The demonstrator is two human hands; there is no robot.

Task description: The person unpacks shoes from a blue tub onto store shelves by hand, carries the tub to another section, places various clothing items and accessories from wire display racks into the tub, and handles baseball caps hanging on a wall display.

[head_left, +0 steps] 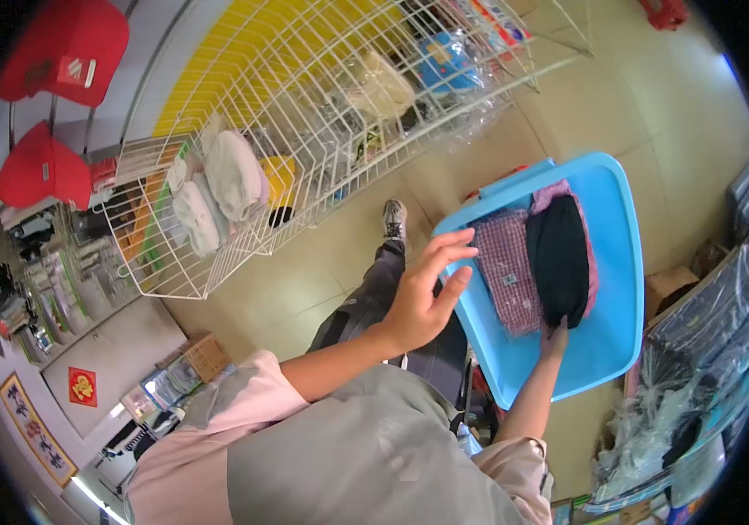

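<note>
In the head view, my right hand point(554, 338) reaches down into a light blue plastic bin point(615, 262). Its fingers grip the near end of a folded black garment point(558, 262), partly hidden under the cloth. Beneath and beside that garment lie a red-and-white checked garment point(510, 276), apparently in clear plastic, and a pink patterned piece point(551, 194). My left hand point(431, 293) hovers at the bin's left rim, holding nothing, with thumb and fingers spread. Whether its fingertips touch the rim I cannot tell.
A white wire rack point(304, 157) with packaged goods and white rolled cloths point(236, 175) stands ahead to the left. Red caps point(46, 166) hang at far left. Plastic-wrapped stacks point(698, 350) lie to the right. My shoe point(394, 219) is on the tiled floor.
</note>
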